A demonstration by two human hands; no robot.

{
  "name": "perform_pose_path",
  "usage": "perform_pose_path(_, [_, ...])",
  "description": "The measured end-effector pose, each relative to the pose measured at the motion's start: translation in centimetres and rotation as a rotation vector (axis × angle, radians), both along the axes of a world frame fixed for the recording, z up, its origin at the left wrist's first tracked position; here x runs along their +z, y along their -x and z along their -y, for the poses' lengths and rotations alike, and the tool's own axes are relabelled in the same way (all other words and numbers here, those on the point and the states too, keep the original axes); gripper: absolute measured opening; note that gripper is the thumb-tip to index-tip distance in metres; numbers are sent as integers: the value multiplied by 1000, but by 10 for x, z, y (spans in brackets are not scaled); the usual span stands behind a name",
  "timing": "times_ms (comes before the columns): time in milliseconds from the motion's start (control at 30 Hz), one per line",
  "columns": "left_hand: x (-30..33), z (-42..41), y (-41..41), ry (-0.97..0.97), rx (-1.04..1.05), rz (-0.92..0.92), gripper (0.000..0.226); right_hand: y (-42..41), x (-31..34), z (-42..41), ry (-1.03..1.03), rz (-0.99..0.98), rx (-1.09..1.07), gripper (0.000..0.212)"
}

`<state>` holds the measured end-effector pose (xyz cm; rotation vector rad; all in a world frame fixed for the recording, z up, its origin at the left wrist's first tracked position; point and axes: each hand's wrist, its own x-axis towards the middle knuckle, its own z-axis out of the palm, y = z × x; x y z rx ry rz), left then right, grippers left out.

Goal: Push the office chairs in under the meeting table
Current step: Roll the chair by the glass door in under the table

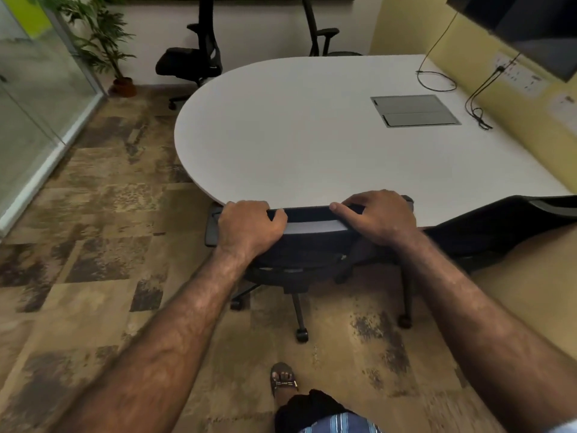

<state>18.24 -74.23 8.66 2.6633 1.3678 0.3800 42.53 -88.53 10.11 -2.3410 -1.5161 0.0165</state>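
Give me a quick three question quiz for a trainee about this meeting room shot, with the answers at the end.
1. True or false: both hands grip the top of the near chair's backrest.
2. Multiple choice: where does the potted plant stand? A) on the table B) on the floor by the glass wall C) on a chair
3. Besides the gripped chair, how many chairs stand on the far side of the white table?

Key:
1. True: the left hand and right hand both curl over its top edge.
2. B
3. Two: the far left chair and the far right chair.
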Motion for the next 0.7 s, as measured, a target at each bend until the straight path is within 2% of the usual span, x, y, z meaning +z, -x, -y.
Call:
perform_pose_path(333, [-13,-44,13,-18,-48,5,61,22,1,-20,58,3,-8,84])
perform_pose_path(700, [5,-81,39,32,-162,34,67,63,2,-35,68,-11,-51,83])
